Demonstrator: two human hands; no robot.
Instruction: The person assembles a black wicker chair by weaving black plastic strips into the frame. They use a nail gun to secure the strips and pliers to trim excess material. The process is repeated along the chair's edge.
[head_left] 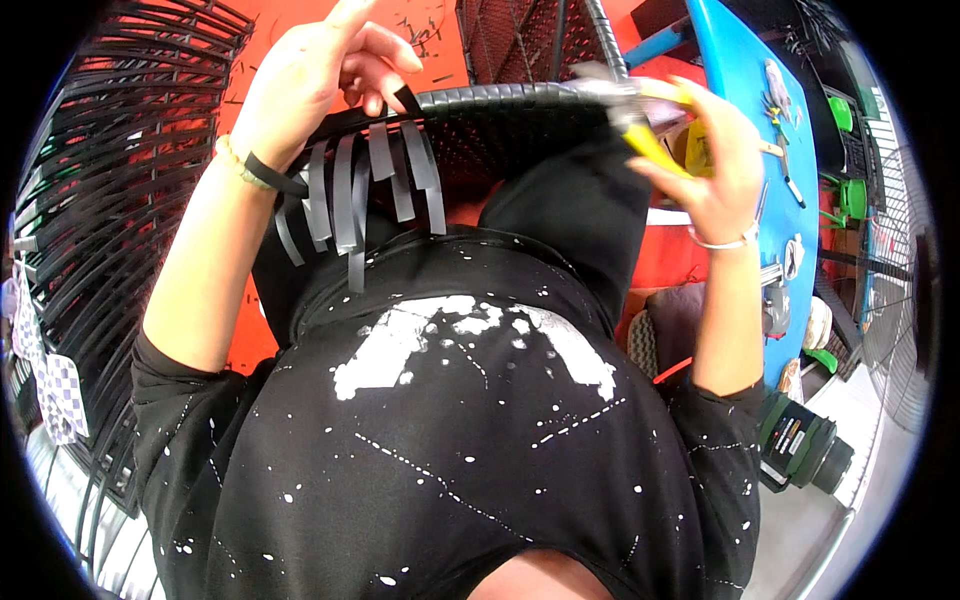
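Across my lap lies a black woven frame (500, 100), its rim wrapped in flat strip. Dark grey strips (347, 195) hang from its left part, below my left hand (325, 75). That hand hovers at the rim with its fingers apart and loosely bent, close to a short upright strip end (408, 100); no thing shows gripped in it. My right hand (715, 150) is closed round the yellow handles of a pair of pliers (650, 140). Their metal jaws, smeared by motion, point left over the rim's right end.
Stacked black woven frames (130, 200) rise at the left. At the right stands a blue table (740, 60) with small tools on it. Black scraps (425, 35) lie on the red floor (290, 25). A dark green and black case (795, 440) and a large fan (900, 330) are at the lower right.
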